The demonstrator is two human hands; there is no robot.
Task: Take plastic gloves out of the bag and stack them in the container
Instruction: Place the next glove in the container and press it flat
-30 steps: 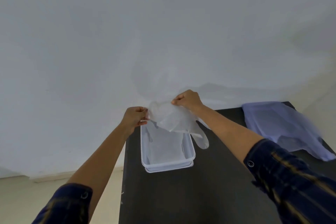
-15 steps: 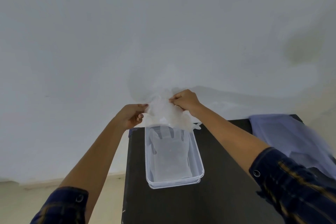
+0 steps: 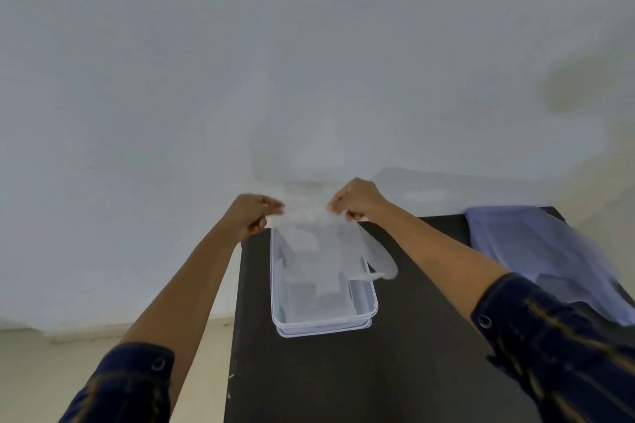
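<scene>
The left hand (image 3: 252,215) and the right hand (image 3: 355,197) each pinch one corner of the cuff of a clear plastic glove (image 3: 330,247), fingers closed on the film, stretching the cuff flat between them. The glove hangs down from that stretched edge over the far end of the clear container (image 3: 364,316), its finger parts drooping into the box, with one part lapping over the right rim toward 3 o'clock. More clear film lies flat on the container's floor; how many gloves are stacked there cannot be told. The container sits on the black bench (image 3: 343,381), near its left edge. At 3 o'clock from the container, well apart, the pale blue plastic bag (image 3: 536,251) lies crumpled at the bench's far right corner. Dark plaid sleeves (image 3: 556,343) cover both forearms to below the elbow.
</scene>
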